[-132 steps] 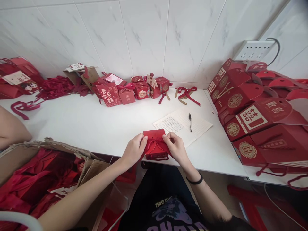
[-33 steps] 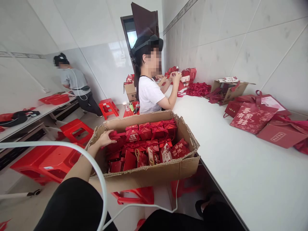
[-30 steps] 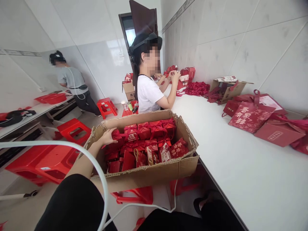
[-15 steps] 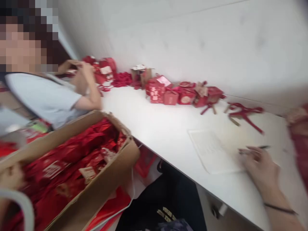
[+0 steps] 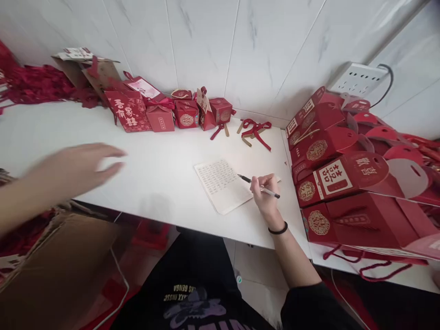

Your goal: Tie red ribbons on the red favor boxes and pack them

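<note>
Right hand (image 5: 265, 195) grips a pen (image 5: 271, 192) between thumb and fingers, tip pointing toward the written paper (image 5: 227, 195); I cannot tell whether the nib touches. Left hand (image 5: 84, 164) is blurred, unclenched, thumb apart from fingers, over the tabletop (image 5: 165, 183) near the cardboard box (image 5: 62, 256); I see nothing in it. Paper lies flat in front of the body.

My judgement for writing well: rest the right hand's heel lightly, slope the pen, and bring the left hand across to pin the paper's near corner against creep. New marks should avoid the filled lines.

Surface: white, smooth, probably slippery under paper. Small red boxes (image 5: 187, 114) line the tiled wall (image 5: 206, 41), loose ribbons (image 5: 256, 130) beside them. Larger red cartons (image 5: 350, 178) crowd the right, below a socket strip (image 5: 360, 78).
</note>
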Tool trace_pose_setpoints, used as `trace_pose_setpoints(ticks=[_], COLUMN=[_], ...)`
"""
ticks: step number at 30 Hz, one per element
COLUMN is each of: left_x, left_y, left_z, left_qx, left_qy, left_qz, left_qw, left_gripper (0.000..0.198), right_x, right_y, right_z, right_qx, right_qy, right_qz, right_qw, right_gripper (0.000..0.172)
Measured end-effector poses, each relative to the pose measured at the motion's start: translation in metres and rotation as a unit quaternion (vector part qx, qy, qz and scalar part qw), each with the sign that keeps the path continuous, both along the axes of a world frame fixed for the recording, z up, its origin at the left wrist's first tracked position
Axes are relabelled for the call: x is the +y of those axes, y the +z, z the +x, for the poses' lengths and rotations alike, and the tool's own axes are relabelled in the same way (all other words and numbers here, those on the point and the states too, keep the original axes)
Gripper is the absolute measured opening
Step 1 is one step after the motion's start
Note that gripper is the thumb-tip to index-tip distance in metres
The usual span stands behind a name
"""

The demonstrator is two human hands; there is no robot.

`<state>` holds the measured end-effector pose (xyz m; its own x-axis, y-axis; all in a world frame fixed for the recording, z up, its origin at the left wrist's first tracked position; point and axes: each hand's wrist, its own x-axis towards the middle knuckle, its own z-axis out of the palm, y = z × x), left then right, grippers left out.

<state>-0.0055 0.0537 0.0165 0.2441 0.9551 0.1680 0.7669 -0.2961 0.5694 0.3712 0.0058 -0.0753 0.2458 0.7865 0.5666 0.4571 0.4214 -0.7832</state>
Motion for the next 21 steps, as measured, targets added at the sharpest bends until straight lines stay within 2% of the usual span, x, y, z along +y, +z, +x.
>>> trace_pose_setpoints(ticks=[1,2,4,7,9,11,14,18,21], left_x=[0.005,0.012,0.029,0.052,0.060,0.064,0.066,0.069,0.068], left_y=[0.000,-0.004,-0.023,-0.064,-0.085,-0.095,-0.096,-0.092,-0.093], left_z=[0.018,0.042,0.101,0.177,0.201,0.206,0.195,0.189,0.193], left_qx=[0.028,0.100,0.164,0.119,0.070,0.041,0.029,0.012,0.004], left_qy=[-0.018,-0.050,-0.128,-0.149,-0.161,-0.185,-0.229,-0.290,-0.297], left_qz=[0.005,0.016,0.014,0.039,0.058,0.064,0.049,0.032,0.034], left_qw=[0.999,0.994,0.978,0.981,0.983,0.980,0.972,0.956,0.954], left_gripper=[0.027,0.025,0.026,0.028,0.028,0.028,0.030,0.029,0.028], right_x=[-0.001,-0.001,-0.002,0.001,0.005,0.010,0.015,0.016,0.014], right_y=[0.001,0.002,0.005,0.010,0.011,0.012,0.011,0.005,0.001], right_z=[-0.002,-0.005,-0.009,-0.013,-0.015,-0.018,-0.025,-0.032,-0.033], right_qx=[0.028,0.054,0.088,0.103,0.116,0.129,0.137,0.127,0.110], right_qy=[0.017,0.039,0.087,0.146,0.144,0.107,0.077,0.106,0.109], right_qz=[-0.005,-0.014,-0.042,-0.110,-0.151,-0.169,-0.175,-0.216,-0.260], right_qw=[0.999,0.998,0.992,0.978,0.971,0.971,0.972,0.962,0.953], right_gripper=[0.029,0.025,0.016,0.026,0.028,0.022,0.023,0.020,0.024])
